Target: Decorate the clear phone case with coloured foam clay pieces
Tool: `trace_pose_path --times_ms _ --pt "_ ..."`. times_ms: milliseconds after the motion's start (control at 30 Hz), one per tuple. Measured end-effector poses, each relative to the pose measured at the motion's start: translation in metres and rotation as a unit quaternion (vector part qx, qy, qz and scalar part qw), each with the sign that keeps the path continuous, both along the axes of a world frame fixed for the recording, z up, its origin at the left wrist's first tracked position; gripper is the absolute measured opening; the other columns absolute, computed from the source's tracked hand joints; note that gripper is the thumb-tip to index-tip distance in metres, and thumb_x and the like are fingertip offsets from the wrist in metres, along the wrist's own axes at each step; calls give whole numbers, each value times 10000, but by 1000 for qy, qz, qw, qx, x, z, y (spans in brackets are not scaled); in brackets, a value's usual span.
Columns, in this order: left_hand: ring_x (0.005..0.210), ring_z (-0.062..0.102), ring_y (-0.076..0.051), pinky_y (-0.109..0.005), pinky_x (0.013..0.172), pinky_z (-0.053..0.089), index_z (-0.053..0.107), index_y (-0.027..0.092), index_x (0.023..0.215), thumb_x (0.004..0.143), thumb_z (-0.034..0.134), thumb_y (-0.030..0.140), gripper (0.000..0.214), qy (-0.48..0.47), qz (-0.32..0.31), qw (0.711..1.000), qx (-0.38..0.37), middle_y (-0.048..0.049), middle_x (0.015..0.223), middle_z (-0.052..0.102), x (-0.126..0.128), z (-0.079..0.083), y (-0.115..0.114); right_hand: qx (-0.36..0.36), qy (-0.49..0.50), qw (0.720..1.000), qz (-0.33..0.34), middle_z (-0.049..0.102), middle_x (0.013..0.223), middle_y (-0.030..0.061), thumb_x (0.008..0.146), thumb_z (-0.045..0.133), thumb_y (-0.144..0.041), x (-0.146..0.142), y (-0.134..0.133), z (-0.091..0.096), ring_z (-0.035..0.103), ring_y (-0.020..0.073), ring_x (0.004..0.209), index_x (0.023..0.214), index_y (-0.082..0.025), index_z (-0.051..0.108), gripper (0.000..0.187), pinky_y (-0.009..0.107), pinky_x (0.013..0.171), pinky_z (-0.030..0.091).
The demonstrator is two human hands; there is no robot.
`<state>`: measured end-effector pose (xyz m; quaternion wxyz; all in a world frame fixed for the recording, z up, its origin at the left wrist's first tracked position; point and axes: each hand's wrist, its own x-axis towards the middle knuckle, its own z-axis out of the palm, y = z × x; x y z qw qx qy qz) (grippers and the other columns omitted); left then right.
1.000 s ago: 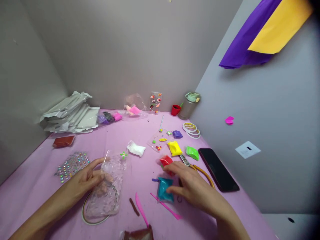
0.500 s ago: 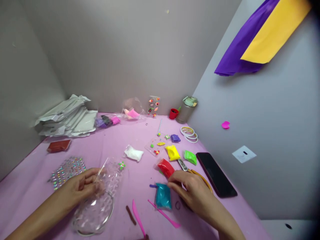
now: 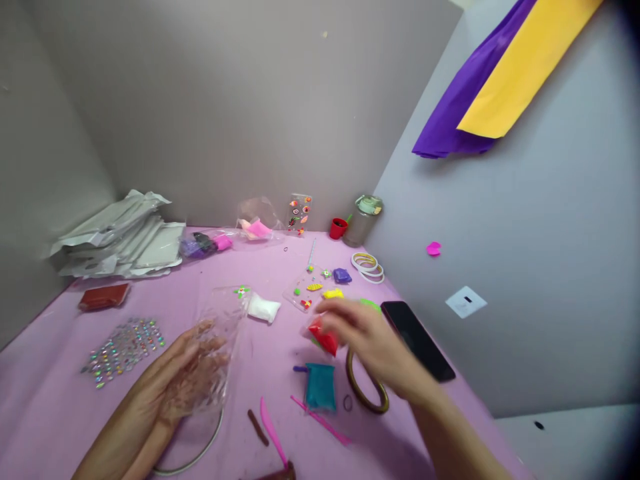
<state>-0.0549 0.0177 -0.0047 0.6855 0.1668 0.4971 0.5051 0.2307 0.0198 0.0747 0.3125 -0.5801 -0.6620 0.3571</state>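
Note:
My left hand [image 3: 187, 367] is curled around a clear plastic phone case [image 3: 235, 323], and its fingers show through the case. A small green and white flower [image 3: 242, 291] is fixed at the case's top corner. Blurred by motion, my right hand [image 3: 363, 337] hovers over the scissors [image 3: 384, 402], with fingertips by a red clay packet [image 3: 324, 338]. Its grip cannot be made out. A yellow packet [image 3: 333, 293] and a green packet [image 3: 370, 303] are partly hidden behind it. A teal packet [image 3: 321, 387] lies just below.
Pink modelling tools [image 3: 273, 427] and a brown clay strip [image 3: 257, 427] lie in front. White clay [image 3: 264, 309], a decorated clear case [image 3: 300, 291] and a gem sheet [image 3: 125, 347] are further back. A phone [image 3: 417, 340] lies right; white packages [image 3: 120, 237] are stacked left.
My right hand has lifted and moved up and left, uncovering a scissor handle and covering part of the yellow packet. My left hand has turned the case, its fingers now spread behind it.

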Motion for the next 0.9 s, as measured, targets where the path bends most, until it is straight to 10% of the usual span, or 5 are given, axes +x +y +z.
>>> trace_pose_path --times_ms 100,333,567,900 --pt "1161 700 -275 -250 821 647 699 243 1221 801 788 234 430 1 7 999 35 -36 1244 760 5 7 -6 -134 164 970 120 693 1086 33 807 773 -361 -56 -19 -22 612 137 784 1305 -274 606 532 246 682 487" --pt "1162 696 -235 -184 832 612 679 302 1257 776 823 393 510 46 -10 997 61 -6 1211 772 8 14 -14 -219 460 854 103 637 740 -11 728 832 -470 -96 -15 -60 622 116 611 967 -156 674 425 260 607 540" --pt "1112 716 -246 -178 769 604 618 305 1362 786 811 394 613 84 -50 990 98 -31 1214 774 11 22 -19 -212 435 869 106 687 760 -2 758 836 -424 -88 -20 -54 576 73 643 909 -148 715 338 194 639 435" --pt "1451 416 -349 -461 1199 322 765 267 1197 768 808 410 454 72 -185 972 123 -69 1434 643 19 -9 -23 -175 493 851 27 635 643 -22 683 871 -480 -92 -22 -66 498 68 511 809 -156 641 416 179 512 393"
